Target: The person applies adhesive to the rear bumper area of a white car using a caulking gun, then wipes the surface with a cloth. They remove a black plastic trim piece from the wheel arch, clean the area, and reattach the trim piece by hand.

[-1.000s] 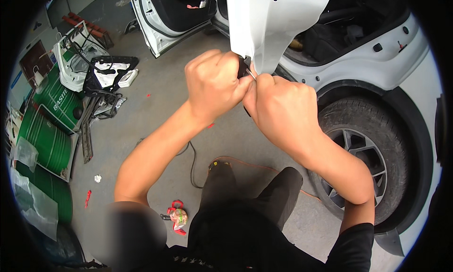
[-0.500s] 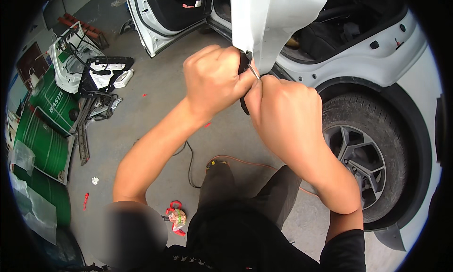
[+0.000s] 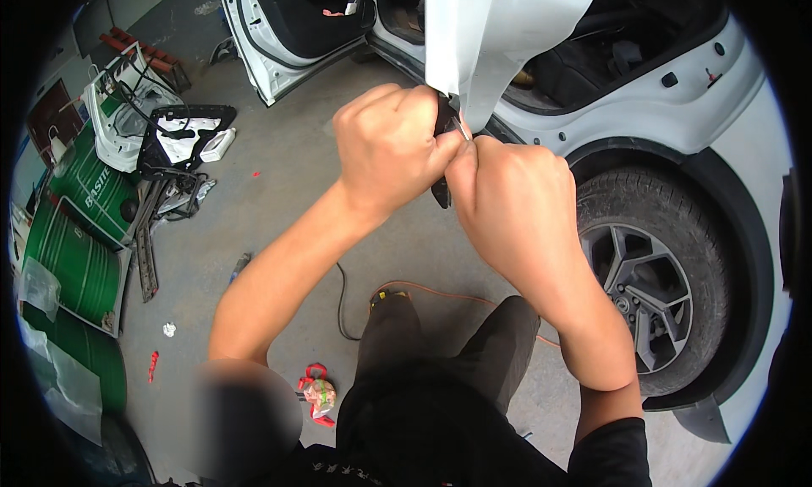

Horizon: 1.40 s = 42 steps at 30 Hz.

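My left hand [image 3: 385,145] is closed in a fist round a black piece [image 3: 444,115], at the lower edge of a white car door [image 3: 482,43]. Pressed up beside it, my right hand [image 3: 512,187] is closed too, with thumb and forefinger pinching a thin, shiny metal piece [image 3: 461,128]. That metal slants between the two hands; its kind is unclear. A dark end [image 3: 441,193] pokes out below the hands, and I cannot tell whether it belongs to the black piece. The fingertips of both hands are hidden.
To the right are the car's rear wheel [image 3: 651,271] and open doorway [image 3: 584,73]; another open door [image 3: 296,30] stands ahead. Green drums [image 3: 72,259] and a stripped door shell [image 3: 127,115] line the left. An orange cable [image 3: 440,287] and red scraps lie on the floor.
Both hands stay together at the door's edge, the right wrist slightly turned. The view has shifted a little, and a dark object on the floor beside my left forearm now shows more fully.
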Motion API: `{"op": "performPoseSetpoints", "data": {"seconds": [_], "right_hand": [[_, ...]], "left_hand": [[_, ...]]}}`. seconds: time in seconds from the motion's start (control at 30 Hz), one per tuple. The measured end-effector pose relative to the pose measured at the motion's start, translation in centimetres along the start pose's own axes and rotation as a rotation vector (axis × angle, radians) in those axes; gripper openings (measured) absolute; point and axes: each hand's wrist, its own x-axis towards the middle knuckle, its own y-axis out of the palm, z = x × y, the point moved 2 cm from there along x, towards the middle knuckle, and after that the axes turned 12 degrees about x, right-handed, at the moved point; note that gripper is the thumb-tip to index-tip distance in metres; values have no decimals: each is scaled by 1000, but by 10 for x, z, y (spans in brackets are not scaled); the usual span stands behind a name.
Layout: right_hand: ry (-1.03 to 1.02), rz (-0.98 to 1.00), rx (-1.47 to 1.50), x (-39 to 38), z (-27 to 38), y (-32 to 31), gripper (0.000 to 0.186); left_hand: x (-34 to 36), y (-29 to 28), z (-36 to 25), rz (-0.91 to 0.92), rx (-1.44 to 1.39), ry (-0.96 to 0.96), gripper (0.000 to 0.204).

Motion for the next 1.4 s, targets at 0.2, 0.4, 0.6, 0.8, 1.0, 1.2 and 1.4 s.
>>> {"op": "performPoseSetpoints", "data": {"seconds": [0.2,0.4,0.6,0.8,1.0,1.2,1.4], "right_hand": [[-68,25,90,6,-18,2,36],[-190,103,92,18,-28,-2,39],[-299,175,79,29,-38,-4,39],[-268,209,75,29,-35,-11,37],[-24,206,246,11,-31,-13,32],[-10,168,175,10,-29,-9,34],[-100,123,122,14,-32,-7,35]], "left_hand": [[2,0,1,11,-25,7,37],[2,-3,3,47,42,19,27],[5,-4,-1,56,20,9,27],[3,-3,1,68,36,16,27],[1,-3,0,96,19,7,38],[2,-4,-1,94,8,3,38],[2,-4,-2,84,21,10,39]]}}
